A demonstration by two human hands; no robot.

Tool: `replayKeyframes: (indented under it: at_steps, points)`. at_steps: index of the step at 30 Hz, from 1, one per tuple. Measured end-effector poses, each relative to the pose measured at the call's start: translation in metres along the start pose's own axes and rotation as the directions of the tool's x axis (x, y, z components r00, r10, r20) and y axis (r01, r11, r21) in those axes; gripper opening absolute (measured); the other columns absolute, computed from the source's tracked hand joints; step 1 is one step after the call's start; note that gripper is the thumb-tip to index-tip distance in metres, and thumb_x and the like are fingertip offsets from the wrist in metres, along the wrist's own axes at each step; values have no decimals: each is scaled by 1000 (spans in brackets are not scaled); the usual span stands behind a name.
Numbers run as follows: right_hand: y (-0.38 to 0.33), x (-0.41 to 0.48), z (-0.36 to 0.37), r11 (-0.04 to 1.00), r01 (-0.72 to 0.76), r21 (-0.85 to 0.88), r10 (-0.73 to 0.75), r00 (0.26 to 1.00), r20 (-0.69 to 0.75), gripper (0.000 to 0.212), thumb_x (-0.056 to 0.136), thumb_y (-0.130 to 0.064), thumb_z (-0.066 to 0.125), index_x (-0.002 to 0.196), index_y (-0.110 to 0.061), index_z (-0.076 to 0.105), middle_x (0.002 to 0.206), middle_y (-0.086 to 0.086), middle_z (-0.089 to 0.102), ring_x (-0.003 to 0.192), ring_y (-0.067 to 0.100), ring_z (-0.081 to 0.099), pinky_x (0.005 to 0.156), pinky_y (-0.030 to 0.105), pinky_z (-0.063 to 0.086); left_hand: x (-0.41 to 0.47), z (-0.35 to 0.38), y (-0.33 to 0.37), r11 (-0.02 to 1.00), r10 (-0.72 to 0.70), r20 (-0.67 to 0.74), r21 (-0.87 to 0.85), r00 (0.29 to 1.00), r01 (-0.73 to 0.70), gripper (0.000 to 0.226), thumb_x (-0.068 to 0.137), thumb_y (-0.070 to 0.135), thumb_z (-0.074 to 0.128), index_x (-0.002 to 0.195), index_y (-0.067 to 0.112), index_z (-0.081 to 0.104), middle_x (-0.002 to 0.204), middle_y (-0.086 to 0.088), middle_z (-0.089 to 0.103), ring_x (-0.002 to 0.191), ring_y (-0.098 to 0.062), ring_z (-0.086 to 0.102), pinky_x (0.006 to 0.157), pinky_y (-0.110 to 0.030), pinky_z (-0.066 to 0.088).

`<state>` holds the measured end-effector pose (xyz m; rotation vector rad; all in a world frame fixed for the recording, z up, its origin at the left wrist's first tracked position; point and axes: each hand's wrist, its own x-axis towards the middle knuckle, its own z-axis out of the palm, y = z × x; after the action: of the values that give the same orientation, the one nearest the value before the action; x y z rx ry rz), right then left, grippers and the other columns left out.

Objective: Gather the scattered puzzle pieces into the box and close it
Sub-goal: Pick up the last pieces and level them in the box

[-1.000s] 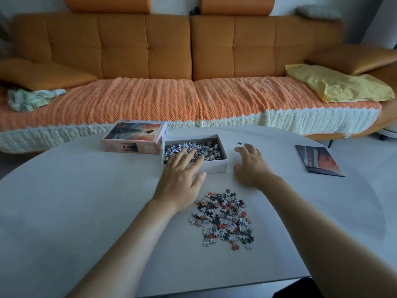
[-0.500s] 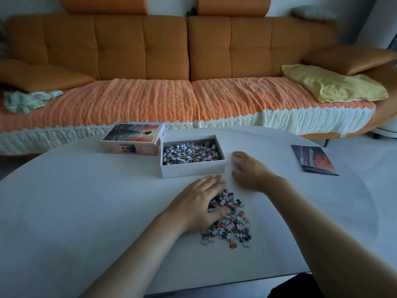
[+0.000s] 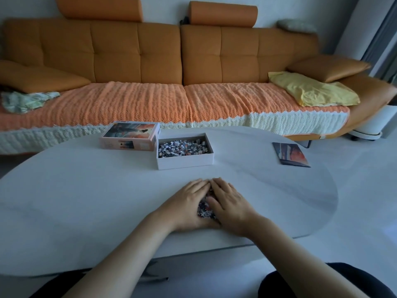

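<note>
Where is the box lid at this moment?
In the head view the box lid lies on the table's far left side, immediately left of the open box.

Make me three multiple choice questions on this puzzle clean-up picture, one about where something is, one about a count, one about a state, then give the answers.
1. Where is the box lid?
A. left of the open box
B. on the sofa
C. under the hands

2. How many hands cup the loose pieces?
A. none
B. one
C. two

3. The box is:
A. closed
B. open, partly filled
C. open, empty

Answers: 1 A, the lid sits beside the box's left wall. 2 C, left hand and right hand enclose the pile. 3 B, pieces show inside it.
</note>
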<state>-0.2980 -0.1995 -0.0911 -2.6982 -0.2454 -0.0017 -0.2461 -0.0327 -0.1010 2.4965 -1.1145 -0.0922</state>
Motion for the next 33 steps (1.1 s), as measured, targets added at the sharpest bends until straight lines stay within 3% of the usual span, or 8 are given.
replayKeyframes:
  at_steps: [4, 8, 13, 20, 24, 27, 30, 33]
  points:
    - [-6, 6, 15, 999, -34, 15, 35, 998, -60, 80, 86, -62, 10, 149, -15, 26, 145, 2, 31, 137, 21, 28, 117, 36, 20, -10, -5, 1, 994, -47, -58, -106, 997, 40, 98, 80, 53, 71, 154, 17, 18, 160, 5, 20, 145, -5, 14, 107, -1, -2]
    - [-15, 20, 21, 997, -41, 65, 44, 998, -41, 62, 94, -54, 24, 143, -17, 35, 136, 3, 37, 126, 25, 38, 111, 40, 31, -16, -11, -8, 987, -89, -93, -141, 992, 75, 93, 79, 50, 72, 153, 19, 25, 155, 7, 29, 142, -5, 23, 118, -20, 18]
    - [-29, 38, 27, 986, -40, 163, 52, 996, -70, 36, 100, -34, 37, 130, -17, 46, 127, 6, 43, 122, 26, 41, 105, 40, 36, -21, -19, -23, 978, -143, -121, -171, 982, 121, 83, 79, 48, 71, 149, 24, 32, 149, 11, 37, 139, -5, 31, 114, -25, 28]
    - [-32, 62, 5, 959, 35, 281, 3, 991, -134, 37, 101, -23, 42, 135, -15, 53, 131, 5, 51, 120, 20, 50, 100, 23, 33, -21, -44, -49, 988, -149, -238, -71, 960, 136, 66, 89, 46, 51, 148, 19, 37, 148, 8, 39, 137, -6, 28, 115, -29, 25]
    - [-19, 77, -8, 989, 139, 59, -113, 942, -317, 33, 95, -7, 42, 117, -14, 65, 124, 4, 54, 116, 22, 51, 98, 37, 44, -12, -53, -64, 971, -176, -291, 104, 941, 214, 67, 96, 43, 46, 154, 20, 22, 161, 8, 17, 147, -12, 9, 121, -36, 12]
    - [-11, 84, -10, 987, 82, -138, -110, 972, -207, 47, 94, -9, 41, 139, -20, 46, 148, 3, 39, 139, 24, 32, 112, 43, 32, -7, -50, -72, 959, -218, -192, 141, 957, 247, 71, 99, 47, 38, 157, 22, 4, 163, 10, -6, 148, -7, -10, 118, -29, -5]
    - [-8, 88, -10, 978, 63, -198, -84, 992, -98, 62, 92, -7, 40, 151, -22, 24, 157, 4, 25, 148, 23, 13, 120, 41, 16, -7, -53, -70, 968, -232, -199, 49, 952, 246, 66, 100, 41, 41, 156, 22, 12, 163, 10, 7, 148, -6, 1, 117, -25, 1]
    - [-11, 86, -13, 983, 40, -177, -74, 979, -192, 60, 91, -6, 40, 148, -21, 31, 141, 4, 45, 132, 25, 38, 112, 41, 29, -11, -59, -65, 973, -228, -244, -17, 943, 231, 60, 99, 37, 46, 153, 21, 26, 156, 8, 28, 144, -9, 19, 117, -29, 15]
